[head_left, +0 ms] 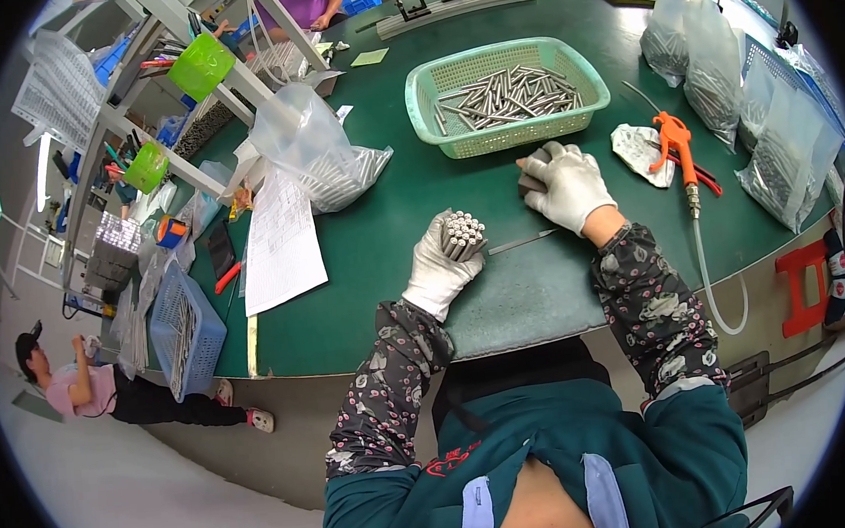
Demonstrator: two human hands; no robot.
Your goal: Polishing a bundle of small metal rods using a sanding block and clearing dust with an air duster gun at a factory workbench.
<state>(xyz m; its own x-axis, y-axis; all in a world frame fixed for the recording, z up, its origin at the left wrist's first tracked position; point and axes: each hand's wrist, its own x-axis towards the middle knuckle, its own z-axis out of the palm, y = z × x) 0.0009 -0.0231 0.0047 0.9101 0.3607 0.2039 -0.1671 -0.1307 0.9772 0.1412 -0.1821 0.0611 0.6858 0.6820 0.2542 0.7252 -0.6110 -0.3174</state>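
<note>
Evidently, the gloved left hand (440, 271) had its grip closed around a bundle of grey metal rods (464, 235) over the green worktop (370, 267), their round, shiny ends packed together and facing up. Beyond, loose rods (511, 97) lay heaped in a pale green basket (507, 140). Rightward, the gloved right hand (569, 189) had its grip bent around a dark block (529, 184) near the basket.

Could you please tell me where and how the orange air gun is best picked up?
Probably by its handle, from the near side with the right hand, the closer one: the air gun's handle points toward the person, the hose joins its near end, and the nozzle points away.
</note>
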